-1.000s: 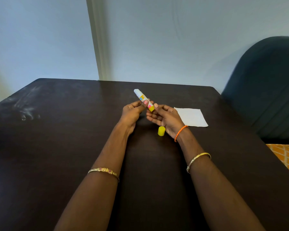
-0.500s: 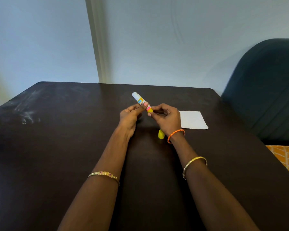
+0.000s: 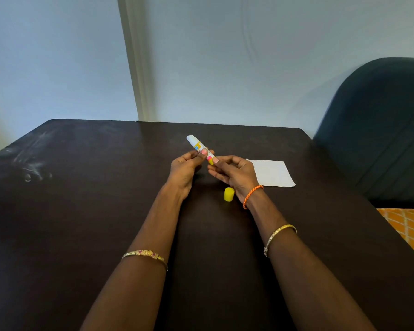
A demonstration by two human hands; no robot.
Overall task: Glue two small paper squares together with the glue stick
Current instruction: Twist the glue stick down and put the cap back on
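Observation:
My left hand (image 3: 185, 167) grips the white glue stick (image 3: 196, 145) by its middle, with the white tip pointing up and away to the left. The thumb and fingers of my right hand (image 3: 234, 173) pinch the stick's yellow base end. Its yellow cap (image 3: 228, 194) lies on the dark table just below my right wrist. White paper (image 3: 273, 173) lies flat on the table to the right of my right hand; I cannot tell whether it is one square or two stacked.
The dark table (image 3: 81, 211) has pale smudges at its far left. A dark blue chair back (image 3: 380, 130) stands beyond the right edge, with an orange patterned surface (image 3: 406, 225) below it. A light wall rises behind the table.
My right hand closed from an open palm onto the stick's yellow end half a second ago and stays there. The stick's position has barely changed.

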